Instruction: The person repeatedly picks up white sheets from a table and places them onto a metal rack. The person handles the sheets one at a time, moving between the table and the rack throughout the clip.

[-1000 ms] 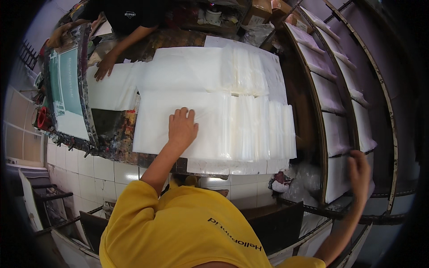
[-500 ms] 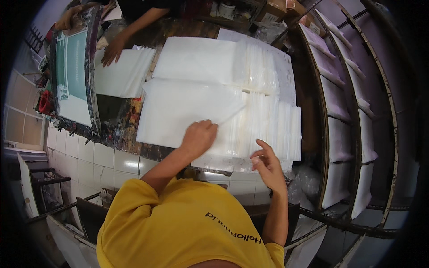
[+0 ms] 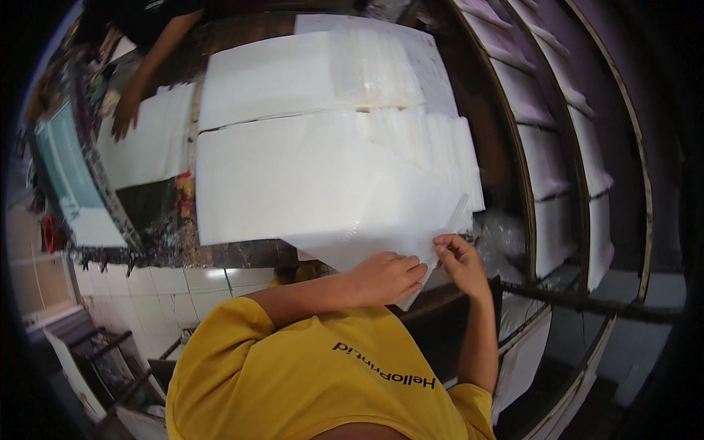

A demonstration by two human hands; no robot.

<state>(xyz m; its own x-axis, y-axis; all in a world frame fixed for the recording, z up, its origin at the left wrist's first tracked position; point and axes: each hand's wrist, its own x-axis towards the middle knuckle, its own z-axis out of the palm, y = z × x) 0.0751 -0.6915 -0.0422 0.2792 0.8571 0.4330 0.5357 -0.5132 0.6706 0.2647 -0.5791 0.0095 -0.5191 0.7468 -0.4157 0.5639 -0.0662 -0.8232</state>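
Note:
A thin white sheet (image 3: 367, 220) is lifted off the near pile and slants toward me, its folded edge hanging past the table's front. My left hand (image 3: 389, 279) is closed on that near edge, fingers curled over it. Close by on the right, my right hand (image 3: 459, 262) pinches the same edge between thumb and fingers. Beneath and beyond lie two piles of white sheets, the near pile (image 3: 257, 176) and the far pile (image 3: 271, 77), both fanned out in overlapping layers toward the right.
At left, a co-worker's hand (image 3: 127, 116) rests on white sheets (image 3: 158, 139) beside a green screen-printing frame (image 3: 73, 158). A tall rack (image 3: 525, 147) with white sheets on its shelves stands at right. Clear plastic (image 3: 501, 235) bunches near the table's right corner.
My left hand has moved right and toward me, drawing the sheet off the pile. The right hand, loosely curled before, now pinches the sheet's edge. The view has shifted right.

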